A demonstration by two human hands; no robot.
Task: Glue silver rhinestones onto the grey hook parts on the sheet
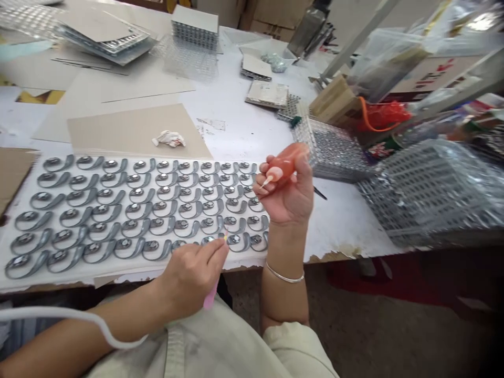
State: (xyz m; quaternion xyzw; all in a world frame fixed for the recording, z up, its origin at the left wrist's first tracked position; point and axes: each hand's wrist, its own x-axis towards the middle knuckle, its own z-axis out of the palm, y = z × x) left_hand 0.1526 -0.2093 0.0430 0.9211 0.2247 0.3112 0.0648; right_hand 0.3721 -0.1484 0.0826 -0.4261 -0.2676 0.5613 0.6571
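Note:
My right hand (286, 197) is raised over the right end of the rows, its fingers wrapped round a red squeeze bottle (290, 159) whose thin pale nozzle points down and to the left. Low at the front edge, my left hand (195, 275) is closed on a slim pink stick (211, 298) with a small yellowish tip. Beneath both hands, several rows of curved silver metal pieces (135, 211), each with a round clear stone, lie on a white sheet (88, 277). The left hand hides part of the front row.
Behind the rows, a crumpled white tissue (169, 138) lies on grey card (129, 123). Stacked card and trays (106, 39) stand at the back left. On the right are a tray of small shiny pieces (334, 144), plastic-wrapped racks (429, 194) and a cardboard box (334, 102).

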